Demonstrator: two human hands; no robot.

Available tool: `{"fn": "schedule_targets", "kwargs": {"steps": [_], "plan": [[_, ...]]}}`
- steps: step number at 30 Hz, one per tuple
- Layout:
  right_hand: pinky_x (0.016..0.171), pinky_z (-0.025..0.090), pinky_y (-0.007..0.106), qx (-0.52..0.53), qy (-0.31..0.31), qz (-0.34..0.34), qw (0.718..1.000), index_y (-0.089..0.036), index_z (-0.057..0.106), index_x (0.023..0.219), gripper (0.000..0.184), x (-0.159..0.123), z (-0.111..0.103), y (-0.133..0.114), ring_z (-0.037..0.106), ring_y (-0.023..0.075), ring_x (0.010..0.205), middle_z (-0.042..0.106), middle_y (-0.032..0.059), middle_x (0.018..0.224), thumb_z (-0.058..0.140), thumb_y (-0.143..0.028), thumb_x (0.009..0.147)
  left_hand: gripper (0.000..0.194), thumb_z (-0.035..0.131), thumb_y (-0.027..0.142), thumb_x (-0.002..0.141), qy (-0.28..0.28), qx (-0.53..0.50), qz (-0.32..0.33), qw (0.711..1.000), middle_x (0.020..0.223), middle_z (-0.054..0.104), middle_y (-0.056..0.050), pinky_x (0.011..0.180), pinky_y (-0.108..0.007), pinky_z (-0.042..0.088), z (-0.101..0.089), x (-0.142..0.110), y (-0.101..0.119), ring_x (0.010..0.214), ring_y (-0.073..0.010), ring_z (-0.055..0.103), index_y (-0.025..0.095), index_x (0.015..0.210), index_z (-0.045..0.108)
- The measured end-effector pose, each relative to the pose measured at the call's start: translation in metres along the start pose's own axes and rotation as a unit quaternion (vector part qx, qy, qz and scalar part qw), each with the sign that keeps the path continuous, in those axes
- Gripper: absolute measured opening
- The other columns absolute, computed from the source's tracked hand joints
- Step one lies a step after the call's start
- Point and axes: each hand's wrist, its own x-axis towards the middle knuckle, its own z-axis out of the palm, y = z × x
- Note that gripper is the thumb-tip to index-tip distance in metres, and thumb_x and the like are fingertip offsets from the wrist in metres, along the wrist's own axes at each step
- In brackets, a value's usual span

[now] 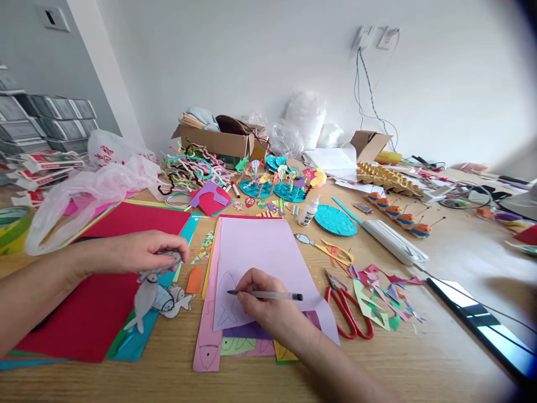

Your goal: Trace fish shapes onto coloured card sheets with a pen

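In my right hand (266, 305) is a pen (279, 294), held between thumb and fingers with its tip on a sheet of lilac paper (260, 240). A fish outline (227, 308) is drawn at the sheet's left side, under the tip. My left hand (151, 250) is closed with curled fingers on a grey paper fish cutout (170, 256). Below it, more paper fish cutouts (164, 299) overlap on red paper (94, 313) and blue paper. Under the lilac sheet, a pink strip (208, 358) with fish outlines sticks out.
Red-handled scissors (348, 313) lie right of the sheet, beside paper scraps (384, 296). A glue bottle (309, 211) and a blue disc (335, 219) are beyond. A white power strip (394, 242) and a tablet-like device (482, 324) lie right; a plastic bag (92, 190) is left.
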Motion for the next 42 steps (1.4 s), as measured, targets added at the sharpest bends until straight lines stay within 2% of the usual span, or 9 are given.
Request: {"fn": "schedule_targets", "kwargs": {"steps": [2,5,7,11,16,24,28,35,42], "plan": [[0.043,0.027,0.016,-0.001,-0.01,0.003,1.0,-0.018,0.053,0.071,0.015,0.003,0.004,0.001,0.038,0.0064,0.048,0.046,-0.0085,0.056,0.051,-0.003,0.069,0.017,0.04,0.022,0.087,0.025,0.053,0.026,0.998,0.077,0.059,0.0,0.063,-0.024,0.041,0.01,0.008,0.016,0.07,-0.0176,0.055,0.019,0.088,0.057],[0.044,0.028,0.016,-0.01,-0.011,-0.008,1.0,-0.017,0.053,0.072,0.015,0.007,0.008,0.006,0.038,0.0062,0.048,0.048,-0.0082,0.056,0.051,-0.003,0.069,0.027,0.036,0.007,0.082,0.043,0.11,0.049,0.992,0.079,0.059,-0.001,0.065,-0.025,0.04,0.03,0.023,0.033,0.072,-0.0179,0.057,0.019,0.093,0.057],[0.044,0.029,0.017,-0.011,-0.005,-0.022,1.0,-0.017,0.054,0.073,0.013,0.008,0.009,0.011,0.038,0.0063,0.048,0.049,-0.008,0.056,0.052,-0.004,0.07,0.039,0.037,-0.003,0.073,0.034,0.135,0.086,0.987,0.088,0.06,-0.003,0.072,-0.025,0.042,0.043,0.032,0.039,0.085,-0.0193,0.059,0.02,0.094,0.061],[0.047,0.032,0.018,0.003,-0.013,-0.028,1.0,-0.017,0.056,0.076,0.011,0.007,0.009,0.018,0.039,0.0069,0.049,0.05,-0.0074,0.057,0.053,-0.007,0.071,0.043,0.039,-0.008,0.068,0.039,0.199,0.082,0.976,0.088,0.059,-0.003,0.067,-0.025,0.042,0.056,0.041,0.038,0.082,-0.0199,0.06,0.02,0.089,0.064],[0.047,0.034,0.017,0.001,-0.019,-0.025,1.0,-0.018,0.058,0.076,0.01,0.007,0.01,0.019,0.043,0.0076,0.051,0.054,-0.0061,0.06,0.055,-0.009,0.071,0.045,0.038,-0.008,0.07,0.061,0.185,0.098,0.976,0.086,0.059,-0.003,0.069,-0.024,0.042,0.062,0.043,0.031,0.082,-0.0187,0.06,0.02,0.087,0.067],[0.047,0.034,0.017,-0.035,-0.015,-0.037,0.999,-0.018,0.059,0.076,0.011,0.007,0.011,0.021,0.043,0.0074,0.051,0.054,-0.0063,0.061,0.055,-0.009,0.071,0.044,0.037,-0.008,0.072,0.087,0.177,0.14,0.97,0.079,0.055,-0.002,0.062,-0.023,0.038,0.072,0.046,0.02,0.074,-0.0159,0.056,0.02,0.084,0.069],[0.047,0.033,0.017,-0.048,-0.014,-0.043,0.998,-0.018,0.06,0.076,0.012,0.007,0.012,0.021,0.042,0.0071,0.051,0.054,-0.0069,0.06,0.055,-0.008,0.071,0.04,0.039,-0.006,0.077,0.085,0.181,0.14,0.97,0.077,0.054,-0.001,0.058,-0.023,0.036,0.072,0.046,0.02,0.069,-0.0152,0.055,0.019,0.082,0.07],[0.048,0.034,0.017,-0.069,-0.015,-0.048,0.996,-0.018,0.06,0.076,0.013,0.006,0.012,0.019,0.039,0.0068,0.049,0.05,-0.0082,0.057,0.055,-0.007,0.072,0.04,0.041,-0.007,0.078,0.088,0.182,0.143,0.969,0.077,0.055,-0.001,0.061,-0.023,0.039,0.072,0.046,0.024,0.071,-0.0154,0.056,0.019,0.086,0.07],[0.05,0.036,0.017,-0.066,-0.015,-0.056,0.996,-0.018,0.06,0.077,0.012,0.007,0.013,0.021,0.043,0.0074,0.051,0.055,-0.0069,0.061,0.054,-0.009,0.073,0.038,0.041,-0.007,0.081,0.086,0.176,0.143,0.97,0.078,0.056,-0.001,0.063,-0.024,0.04,0.073,0.046,0.024,0.074,-0.0162,0.057,0.019,0.085,0.069]]}}
